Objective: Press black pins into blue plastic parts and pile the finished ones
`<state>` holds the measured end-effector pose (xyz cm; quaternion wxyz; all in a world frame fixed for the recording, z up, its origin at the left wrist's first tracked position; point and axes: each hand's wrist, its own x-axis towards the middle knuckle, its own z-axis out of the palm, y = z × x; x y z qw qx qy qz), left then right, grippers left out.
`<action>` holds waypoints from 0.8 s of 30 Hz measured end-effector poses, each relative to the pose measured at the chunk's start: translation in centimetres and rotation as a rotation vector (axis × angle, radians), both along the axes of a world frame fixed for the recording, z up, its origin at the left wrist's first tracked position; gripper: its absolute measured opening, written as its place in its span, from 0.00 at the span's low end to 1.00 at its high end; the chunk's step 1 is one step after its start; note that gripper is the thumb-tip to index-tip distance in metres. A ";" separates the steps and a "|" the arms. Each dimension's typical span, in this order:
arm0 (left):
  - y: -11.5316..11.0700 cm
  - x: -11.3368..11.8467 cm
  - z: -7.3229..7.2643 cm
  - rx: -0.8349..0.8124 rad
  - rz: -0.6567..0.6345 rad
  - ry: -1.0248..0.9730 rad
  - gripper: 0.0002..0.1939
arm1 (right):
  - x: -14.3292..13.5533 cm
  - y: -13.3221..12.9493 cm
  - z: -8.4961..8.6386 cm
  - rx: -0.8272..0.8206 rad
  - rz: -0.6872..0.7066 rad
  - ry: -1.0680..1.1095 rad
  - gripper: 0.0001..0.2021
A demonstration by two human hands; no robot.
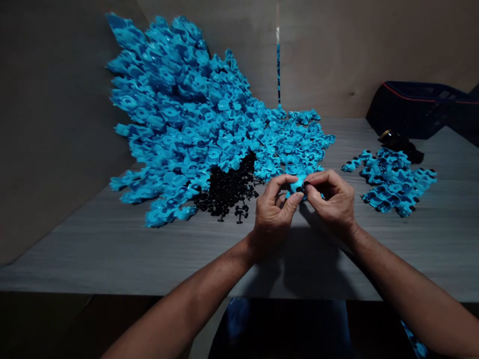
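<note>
In the middle of the table, my left hand (275,212) pinches a small bright-blue plastic toy body (298,182) between thumb and fingers. My right hand (334,202) meets it from the other side, its thumb and forefinger closed on a black wheel-and-axle piece (304,186) that touches the blue body. Fingers partly cover both parts. Just left of my hands lies a pile of black wheel-and-axle pieces (230,192). Behind it rises a large heap of blue toy bodies (179,104), spreading right behind my fingers.
To the right sits a smaller group of blue toys with black wheels (396,182). Beyond it are a dark object with a gold-coloured rim (389,135) and a dark bin with a red line (411,109). Board walls (337,60) enclose the grey table (123,254) behind and left.
</note>
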<state>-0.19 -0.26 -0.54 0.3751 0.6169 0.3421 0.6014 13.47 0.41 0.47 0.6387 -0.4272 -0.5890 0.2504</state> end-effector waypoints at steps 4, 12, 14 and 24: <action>0.0 0.2 0.0 0.010 0.009 -0.005 0.10 | -0.2 0.1 0.0 -0.054 0.020 0.059 0.04; 0.1 0.3 0.5 -0.025 -0.002 -0.050 0.09 | 0.2 0.4 0.0 -0.100 0.089 0.052 0.03; 0.1 0.2 0.6 -0.059 -0.026 -0.071 0.11 | 0.3 0.4 0.1 -0.097 0.098 0.044 0.03; 1.2 -0.7 0.6 -0.325 -0.188 -0.200 0.21 | 1.2 1.3 0.4 -0.300 0.334 0.227 0.20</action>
